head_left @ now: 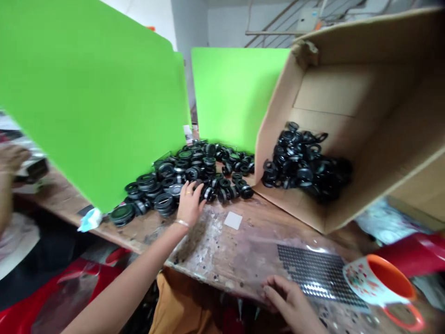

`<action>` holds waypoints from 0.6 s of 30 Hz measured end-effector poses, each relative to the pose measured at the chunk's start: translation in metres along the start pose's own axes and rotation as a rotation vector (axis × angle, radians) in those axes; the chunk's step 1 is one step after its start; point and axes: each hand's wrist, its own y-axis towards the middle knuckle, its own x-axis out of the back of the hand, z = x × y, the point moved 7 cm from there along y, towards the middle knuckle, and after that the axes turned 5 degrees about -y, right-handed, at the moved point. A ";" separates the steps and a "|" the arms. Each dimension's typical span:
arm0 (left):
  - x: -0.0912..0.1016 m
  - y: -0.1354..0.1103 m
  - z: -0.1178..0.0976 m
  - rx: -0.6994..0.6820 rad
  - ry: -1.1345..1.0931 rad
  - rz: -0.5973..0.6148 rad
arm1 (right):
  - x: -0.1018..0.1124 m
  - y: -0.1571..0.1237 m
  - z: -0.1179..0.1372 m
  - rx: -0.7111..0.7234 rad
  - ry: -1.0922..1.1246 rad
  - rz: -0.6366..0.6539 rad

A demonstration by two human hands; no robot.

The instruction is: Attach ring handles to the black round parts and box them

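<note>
My left hand (189,202), fingers spread, touches the ring pile (187,174) just ahead; my right hand (290,299) rests loosely curled, empty, well behind.

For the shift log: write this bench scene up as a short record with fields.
left hand: open, fingers spread, reaching into the pile of black rings on the wooden bench
right hand: resting at the bench's near edge, touching the dotted sheet; grip cannot be told
cardboard box: tipped on its side, more black rings inside
mug: orange inside, right of the sheet
green boards: standing behind the pile
</note>
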 end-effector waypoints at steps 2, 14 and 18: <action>-0.006 -0.023 -0.033 -0.092 0.002 0.039 | 0.026 0.014 0.008 0.044 -0.024 -0.115; -0.079 -0.136 -0.119 0.016 -0.186 0.267 | 0.184 0.183 0.052 0.012 -0.616 -0.741; -0.078 -0.137 -0.116 -0.009 -0.108 0.191 | 0.205 0.221 0.063 -0.061 -0.838 -0.681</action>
